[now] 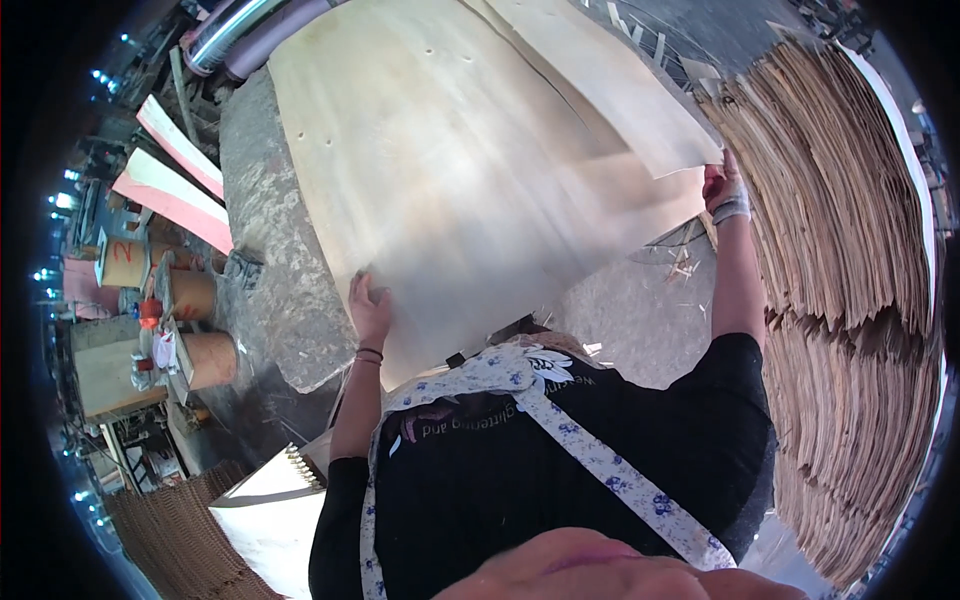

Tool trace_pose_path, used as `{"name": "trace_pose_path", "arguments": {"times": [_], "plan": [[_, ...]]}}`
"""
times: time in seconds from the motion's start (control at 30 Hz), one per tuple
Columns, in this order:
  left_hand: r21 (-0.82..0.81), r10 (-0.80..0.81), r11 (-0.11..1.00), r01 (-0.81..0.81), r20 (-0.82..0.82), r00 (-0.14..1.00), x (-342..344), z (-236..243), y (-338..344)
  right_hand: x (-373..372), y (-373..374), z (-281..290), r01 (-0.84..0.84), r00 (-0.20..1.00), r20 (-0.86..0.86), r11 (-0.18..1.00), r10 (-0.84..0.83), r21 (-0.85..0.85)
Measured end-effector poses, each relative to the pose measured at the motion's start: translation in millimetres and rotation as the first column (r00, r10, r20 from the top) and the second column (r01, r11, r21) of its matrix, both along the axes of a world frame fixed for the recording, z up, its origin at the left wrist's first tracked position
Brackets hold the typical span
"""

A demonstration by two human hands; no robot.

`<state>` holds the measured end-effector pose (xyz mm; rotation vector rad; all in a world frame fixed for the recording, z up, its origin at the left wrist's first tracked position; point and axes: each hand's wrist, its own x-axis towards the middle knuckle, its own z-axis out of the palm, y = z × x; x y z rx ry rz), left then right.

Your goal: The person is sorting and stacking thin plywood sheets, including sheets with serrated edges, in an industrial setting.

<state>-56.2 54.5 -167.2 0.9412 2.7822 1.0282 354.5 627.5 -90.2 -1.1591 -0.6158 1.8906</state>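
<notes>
A large pale wood veneer sheet (430, 180) spreads in front of me, sloping down toward my waist. Over its right side lies a narrower veneer strip (625, 90), with a dark gap or split along its left edge. My right hand (724, 192), wrapped at the wrist, pinches the near right corner of the strip; some fingers are hidden. At the sheet's near left edge, my left hand (371, 308) is closed with curled fingers. Something small and dark shows at its fingertips, too small to name.
Tall stacks of brown veneer (820, 180) stand close on my right. A rough grey slab (265, 200) supports the sheet's left side. Cylindrical drums (210, 358) and pink-edged strips (175, 205) are at left. Wood scraps (683, 265) litter the floor; rolls (235, 38) lie at the far left.
</notes>
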Motion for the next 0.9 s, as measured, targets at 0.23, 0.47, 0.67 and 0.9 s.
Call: {"name": "trace_pose_path", "arguments": {"times": [0.23, 0.47, 0.67, 0.9], "plan": [[0.010, 0.002, 1.000, -0.003, 0.021, 1.000, -0.1, -7.3, -3.4, -70.9, -35.1, 15.2, -0.076, 0.889, -0.457, 0.980, -0.017, -0.185], [0.022, -0.013, 1.000, 0.013, 0.017, 1.000, 2.3, -4.0, -6.2, -144.6, -54.2, -2.2, -0.092, 0.972, -0.231, 0.975, 0.044, -0.202], [0.039, -0.010, 0.999, 0.009, 0.021, 1.000, 3.5, 2.0, -6.4, -156.4, -97.2, -45.3, -0.195, 0.969, -0.224, 0.875, 0.102, -0.442], [0.002, 0.051, 0.999, -0.051, 0.054, 0.997, 9.3, 5.2, -4.3, -209.5, -103.4, -31.6, -0.143, 0.951, -0.302, 0.963, 0.070, -0.227]]}}
